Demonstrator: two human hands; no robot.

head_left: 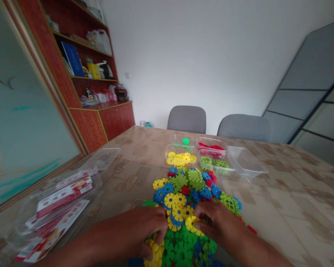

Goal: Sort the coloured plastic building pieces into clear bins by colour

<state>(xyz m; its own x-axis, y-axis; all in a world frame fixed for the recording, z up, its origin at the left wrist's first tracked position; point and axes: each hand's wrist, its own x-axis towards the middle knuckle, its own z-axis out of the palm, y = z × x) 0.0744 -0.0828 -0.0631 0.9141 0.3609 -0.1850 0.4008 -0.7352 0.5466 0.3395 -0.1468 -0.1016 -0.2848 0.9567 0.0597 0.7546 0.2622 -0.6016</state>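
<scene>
the tabletop runs wide to the frame's right, far edge before two chairs. five clear boxes stand beyond the heap at lower centre; there the right hand pinches one yellow disc; the left hand curls over yellow pieces, grip unclear.

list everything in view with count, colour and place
Table: one, patterned brown, foreground
Toy pieces: many, yellow, blue, green, red, front heap
Tubs: five, clear, behind heap, some holding pieces
Lids: several, clear, table's left
Labels: at least two, red-white, among lids
Chairs: two, grey, beyond table
Cabinet: one, reddish, back left
Shelf items: several, mixed, in cabinet
Jar: one, dark, cabinet counter
Glass panel: one, pale green, left edge
Wall: one, white, back
Socket: one, white, wall
Panels: several, grey, right edge
Small items: two, white and teal, beyond table
Left hand: one, at yellow pieces
Right hand: one, at a yellow piece
</scene>
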